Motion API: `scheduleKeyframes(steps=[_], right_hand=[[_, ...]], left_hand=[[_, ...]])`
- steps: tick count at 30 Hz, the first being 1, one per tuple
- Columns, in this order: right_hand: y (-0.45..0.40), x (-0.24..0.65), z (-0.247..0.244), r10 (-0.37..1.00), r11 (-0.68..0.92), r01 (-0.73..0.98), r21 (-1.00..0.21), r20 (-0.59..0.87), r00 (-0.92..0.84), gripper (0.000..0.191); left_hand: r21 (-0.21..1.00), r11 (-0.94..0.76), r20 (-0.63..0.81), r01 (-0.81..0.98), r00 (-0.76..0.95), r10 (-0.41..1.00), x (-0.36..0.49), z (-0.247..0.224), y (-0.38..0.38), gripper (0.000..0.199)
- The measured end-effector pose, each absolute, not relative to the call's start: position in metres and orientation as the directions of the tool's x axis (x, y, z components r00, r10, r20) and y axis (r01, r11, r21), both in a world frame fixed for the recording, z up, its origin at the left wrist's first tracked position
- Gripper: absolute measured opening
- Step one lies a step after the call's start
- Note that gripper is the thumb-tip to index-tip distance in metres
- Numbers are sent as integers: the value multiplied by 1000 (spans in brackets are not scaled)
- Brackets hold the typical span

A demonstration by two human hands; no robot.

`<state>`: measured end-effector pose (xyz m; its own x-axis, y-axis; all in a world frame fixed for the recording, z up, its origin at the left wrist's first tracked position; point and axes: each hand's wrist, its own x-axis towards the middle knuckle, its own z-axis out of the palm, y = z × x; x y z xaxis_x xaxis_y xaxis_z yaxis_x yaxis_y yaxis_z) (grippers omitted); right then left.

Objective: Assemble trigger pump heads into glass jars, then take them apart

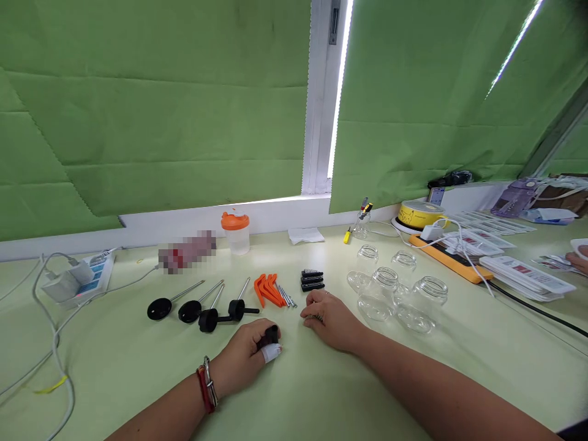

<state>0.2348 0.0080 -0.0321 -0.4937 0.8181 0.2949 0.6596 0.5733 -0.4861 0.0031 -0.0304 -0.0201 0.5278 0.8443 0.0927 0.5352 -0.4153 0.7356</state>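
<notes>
My left hand (243,358), its thumb wrapped in a white bandage, is closed around a black hollow part (272,334) with a round open end. My right hand (333,321) rests on the table, fingers curled over a small ribbed piece (315,316) that is mostly hidden. Just beyond it lies a group of black ribbed pieces (312,280). Orange bent handles (269,290) and loose metal screws (287,296) lie between the hands, farther back. Several black round parts with metal rods (208,320) are spread beyond my left hand.
Several clear jars (383,294) stand to the right of my right hand. A cup with an orange lid (236,233) is by the wall. An orange power strip (450,257), cables and stacked white cards (526,275) lie at right. Another person's hand (579,260) shows at the right edge.
</notes>
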Motion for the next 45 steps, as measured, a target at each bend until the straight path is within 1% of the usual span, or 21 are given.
scheduleKeyframes(steps=[6,10,12,14,17,20,22,30,35,38,41,43,45], right_hand=[[11,231,-34,789,612,646,-455,300,-536,16],[11,230,-32,789,612,643,-460,302,-535,16],[8,227,-30,780,624,620,-475,334,-529,17],[3,223,-26,763,645,566,-514,397,-510,18],[-10,214,-18,735,674,429,-602,487,-471,18],[-21,206,-11,722,677,313,-666,519,-458,17],[-24,203,-10,710,683,281,-674,522,-472,16],[-22,201,-14,687,704,285,-650,522,-507,17],[-21,202,-14,695,693,281,-664,510,-507,17],[-16,206,-14,730,665,330,-670,489,-478,19],[-8,214,-16,831,553,528,-645,381,-405,19],[-4,220,-20,876,481,672,-563,283,-390,23],[-2,222,-23,888,458,757,-466,207,-410,26]], left_hand=[[741,-411,93,531,525,846,4,-20,-31,14],[739,-413,88,533,531,843,4,-18,-32,14],[735,-417,89,534,533,841,5,-19,-31,13],[722,-429,99,542,533,840,6,-20,-31,12],[693,-451,120,563,527,841,7,-23,-31,8],[666,-464,126,584,525,842,9,-26,-32,6],[648,-477,127,594,533,836,10,-27,-32,5],[641,-509,153,575,554,818,11,-28,-33,6],[642,-505,149,577,552,820,11,-27,-33,5],[650,-489,139,582,542,829,11,-25,-33,6],[665,-466,121,583,532,838,11,-22,-34,6],[675,-450,109,585,524,845,11,-21,-34,7],[679,-444,104,584,523,846,11,-20,-34,7]])
